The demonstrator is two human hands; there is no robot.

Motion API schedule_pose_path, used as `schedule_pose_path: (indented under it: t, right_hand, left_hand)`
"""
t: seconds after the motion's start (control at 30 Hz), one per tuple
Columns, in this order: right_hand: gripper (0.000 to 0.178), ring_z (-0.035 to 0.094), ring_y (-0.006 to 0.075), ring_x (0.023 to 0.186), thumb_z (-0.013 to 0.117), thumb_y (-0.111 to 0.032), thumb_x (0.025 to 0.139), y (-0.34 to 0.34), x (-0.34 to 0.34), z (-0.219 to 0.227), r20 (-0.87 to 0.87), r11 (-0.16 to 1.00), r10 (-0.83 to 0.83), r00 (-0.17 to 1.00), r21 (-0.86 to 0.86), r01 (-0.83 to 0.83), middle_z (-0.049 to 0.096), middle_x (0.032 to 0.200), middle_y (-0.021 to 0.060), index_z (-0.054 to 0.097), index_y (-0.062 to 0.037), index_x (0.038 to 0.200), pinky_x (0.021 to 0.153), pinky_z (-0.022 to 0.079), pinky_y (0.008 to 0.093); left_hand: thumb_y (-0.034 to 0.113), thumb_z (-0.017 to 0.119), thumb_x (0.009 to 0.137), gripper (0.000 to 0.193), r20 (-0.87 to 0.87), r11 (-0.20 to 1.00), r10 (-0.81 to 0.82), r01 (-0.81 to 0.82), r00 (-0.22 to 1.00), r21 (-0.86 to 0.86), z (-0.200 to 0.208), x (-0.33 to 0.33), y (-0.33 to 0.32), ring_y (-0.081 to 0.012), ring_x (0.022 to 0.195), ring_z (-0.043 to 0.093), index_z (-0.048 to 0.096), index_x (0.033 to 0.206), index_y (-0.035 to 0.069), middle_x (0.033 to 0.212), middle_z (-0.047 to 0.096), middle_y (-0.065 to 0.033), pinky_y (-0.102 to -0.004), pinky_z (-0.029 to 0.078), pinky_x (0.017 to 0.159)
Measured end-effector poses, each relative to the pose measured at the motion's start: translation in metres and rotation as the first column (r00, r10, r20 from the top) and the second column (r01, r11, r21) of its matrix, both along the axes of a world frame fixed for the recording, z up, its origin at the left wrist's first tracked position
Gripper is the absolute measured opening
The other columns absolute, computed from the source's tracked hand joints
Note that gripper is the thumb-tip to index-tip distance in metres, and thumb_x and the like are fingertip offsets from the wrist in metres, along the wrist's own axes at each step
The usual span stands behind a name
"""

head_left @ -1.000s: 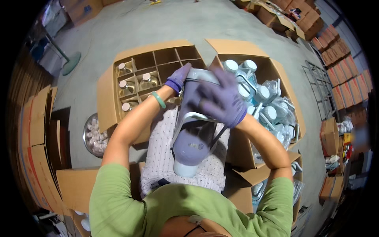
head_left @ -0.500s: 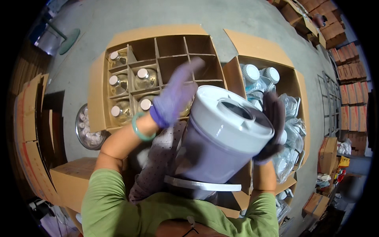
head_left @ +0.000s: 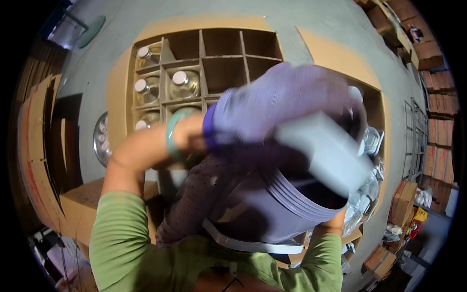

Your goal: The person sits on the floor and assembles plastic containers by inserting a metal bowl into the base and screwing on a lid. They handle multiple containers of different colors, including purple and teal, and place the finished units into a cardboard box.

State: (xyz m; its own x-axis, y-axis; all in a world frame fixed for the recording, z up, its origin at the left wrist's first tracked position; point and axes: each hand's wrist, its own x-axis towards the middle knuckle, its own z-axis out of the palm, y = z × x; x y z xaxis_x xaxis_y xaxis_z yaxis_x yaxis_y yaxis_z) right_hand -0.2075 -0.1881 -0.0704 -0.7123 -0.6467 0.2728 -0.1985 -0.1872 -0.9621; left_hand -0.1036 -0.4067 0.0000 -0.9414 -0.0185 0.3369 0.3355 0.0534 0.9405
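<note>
A grey-lavender plastic bucket with a threaded mouth leans on my lap, its dark inside partly showing. Its pale blue-grey lid is off the threads, tilted above the mouth and smeared by motion. My left hand, in a purple glove, closes over the lid's upper side; its fingertips are blurred. Only a dark piece of my gloved right hand shows beyond the lid, at its far right. Its fingers are mostly hidden. A curved white strip crosses the bucket's near end.
Ahead stands a divided carton with several white-capped clear bottles in its left cells. Another open carton at the right holds plastic-wrapped parts. A metal bowl of small white pieces sits at the left. Stacked boxes line the right side.
The lid has come off the bucket's mouth and tilted up, baring the threads. My left hand has swung right, from beside the bucket to over the lid.
</note>
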Motion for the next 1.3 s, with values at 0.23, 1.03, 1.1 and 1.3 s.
schedule_pose_path:
  t: [0.23,1.03,1.1,1.3]
  right_hand:
    - [0.1,0.041,0.0323,0.135,0.022,-0.081,0.087,-0.03,0.006,-0.04,0.035,0.989,-0.058,0.998,0.137,0.052,0.046,0.142,0.0218,0.042,-0.0001,0.141,0.114,0.03,0.046]
    - [0.09,0.053,0.0293,0.122,0.034,-0.077,0.088,0.034,0.1,-0.011,0.355,0.977,-0.078,0.931,0.213,0.001,0.055,0.13,0.0189,0.048,-0.0032,0.136,0.106,0.04,0.0455]
    - [0.089,0.054,0.0291,0.121,0.035,-0.077,0.088,-0.002,0.085,-0.014,0.513,0.992,0.02,0.858,0.094,-0.079,0.056,0.129,0.0186,0.049,-0.0034,0.136,0.105,0.041,0.0454]
    - [0.086,0.057,0.0283,0.117,0.038,-0.076,0.088,-0.085,0.044,-0.012,0.652,0.719,0.694,0.306,-0.643,-0.262,0.058,0.127,0.0179,0.051,-0.0042,0.134,0.103,0.044,0.0453]
  left_hand:
    - [0.041,0.06,0.088,0.072,0.061,0.742,0.357,-0.244,0.932,-0.625,-0.125,-0.035,-0.039,-0.0381,0.118,0.055,0.039,0.141,-0.002,0.126,0.056,-0.0249,-0.0424,0.045,0.099]
    - [0.046,0.075,0.071,0.057,-0.152,0.365,0.389,-0.304,0.909,-0.88,-0.048,0.059,-0.054,-0.0355,0.088,0.063,0.062,0.102,0.0,0.094,0.064,-0.021,-0.0433,0.052,0.078]
    - [0.041,0.078,0.072,0.057,0.011,0.479,0.497,-0.264,0.867,-0.837,0.041,0.069,-0.056,-0.0307,0.084,0.066,0.06,0.106,-0.002,0.089,0.066,-0.0199,-0.0406,0.052,0.074]
    - [0.019,0.076,0.079,0.04,-0.558,0.222,0.231,-0.601,0.797,-0.768,0.158,0.099,-0.039,-0.0298,0.091,0.06,0.056,0.106,-0.002,0.097,0.059,-0.0166,-0.0366,0.049,0.081]
